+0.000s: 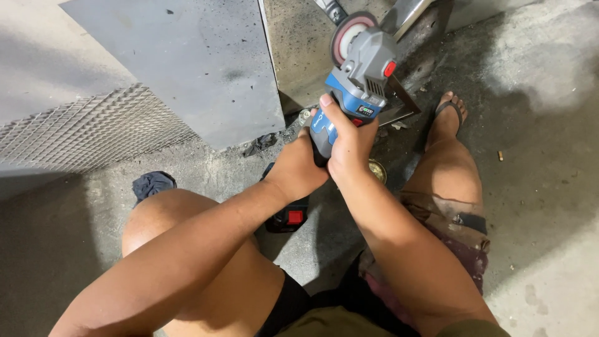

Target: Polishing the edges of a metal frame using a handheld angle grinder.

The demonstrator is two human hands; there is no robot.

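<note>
Squatting on the floor [549,143], the person is gripping a grinder [355,75] in both hands over sheet metal.

A large grey sheet [187,62] is lying flat at the upper left, partly covering a mesh panel [81,131], with a second, speckled sheet [299,50] leaning just beside it; both are sitting low, so the person is crouching with knees spread to reach them. The grinder is being held between the knees, its disc [347,34] pointing away from the body and hovering near the speckled sheet's edge, likely for control and safety. The right hand [349,140] is closing around the blue body, thumb up along its side, while the left hand [298,167] is clamping the rear, probably to steady the weight. The battery [288,215] is hanging below the wrists. A dark rag [153,184] is lying by the left knee, and a sandalled foot [450,112] is planted near the metal.
</note>
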